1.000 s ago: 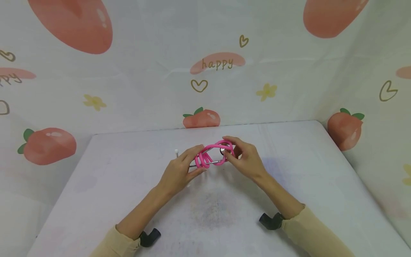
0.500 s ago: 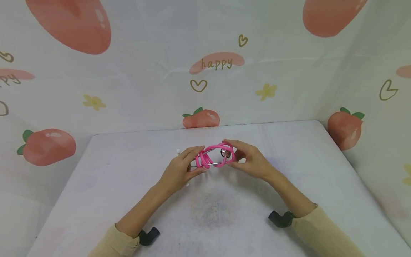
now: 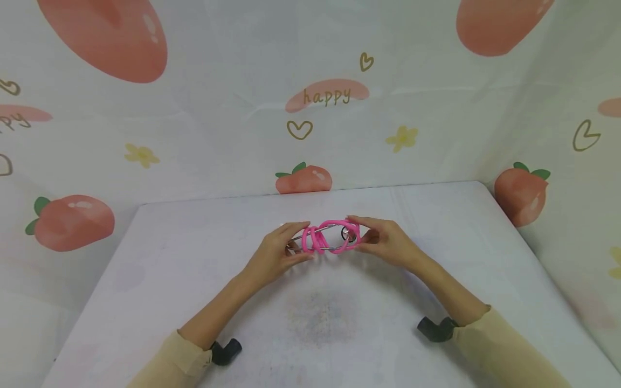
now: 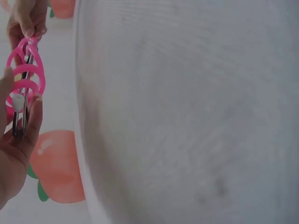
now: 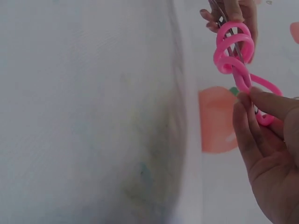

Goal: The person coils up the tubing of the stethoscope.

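Between the two hands, a smooth pink cord (image 3: 318, 240) winds in loops around a slim frame of shiny metal rods (image 3: 335, 249). A round silver piece with a dark rim (image 3: 348, 234) sits inside the loop at the right end. My left hand (image 3: 271, 253) grips the frame's left end, thumb below and fingers above. At the other end, my right hand (image 3: 392, 243) pinches the pink loop between thumb and fingers. In the left wrist view a white knob (image 4: 17, 102) shows on the rods beside the left fingers. The fingers cover both ends of the frame.
Below the hands is a white table (image 3: 320, 345) with faint smudges. A white cloth (image 3: 218, 97) printed with peaches, hearts and flowers hangs behind it and at both sides. Black curved pieces (image 3: 436, 328) sit at both sleeve cuffs.
Both hands and the pink-wrapped frame have shifted slightly right. My right thumb has moved off the round piece down to the loop's lower edge. The white knob has nearly gone behind my left hand.
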Demonstrator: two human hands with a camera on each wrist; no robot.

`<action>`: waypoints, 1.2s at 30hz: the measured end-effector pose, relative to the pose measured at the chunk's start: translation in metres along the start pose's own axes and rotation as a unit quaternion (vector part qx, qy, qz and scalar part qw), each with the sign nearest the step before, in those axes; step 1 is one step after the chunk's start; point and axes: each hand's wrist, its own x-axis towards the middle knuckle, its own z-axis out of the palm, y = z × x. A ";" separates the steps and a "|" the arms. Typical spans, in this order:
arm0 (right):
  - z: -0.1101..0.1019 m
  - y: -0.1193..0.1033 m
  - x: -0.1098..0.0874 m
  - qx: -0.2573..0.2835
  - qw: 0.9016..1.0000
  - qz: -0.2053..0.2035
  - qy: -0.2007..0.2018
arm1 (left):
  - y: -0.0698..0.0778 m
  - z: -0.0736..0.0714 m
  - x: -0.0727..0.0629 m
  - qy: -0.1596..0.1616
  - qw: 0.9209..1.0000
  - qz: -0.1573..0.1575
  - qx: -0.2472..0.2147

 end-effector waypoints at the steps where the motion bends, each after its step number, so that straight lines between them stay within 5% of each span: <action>1: 0.000 0.001 0.000 0.002 1.000 0.010 -0.001 | -0.001 0.001 0.001 -0.011 1.000 -0.010 -0.008; 5: -0.001 0.007 0.000 0.011 0.999 0.045 -0.008 | -0.004 0.003 0.004 -0.040 0.998 -0.031 -0.033; 22: 0.003 0.030 0.002 0.032 0.991 0.124 -0.030 | -0.017 0.006 0.006 -0.053 0.988 -0.101 -0.103; 36: 0.002 0.038 -0.001 -0.011 0.991 0.129 -0.035 | -0.025 -0.001 -0.002 -0.010 0.982 -0.061 -0.176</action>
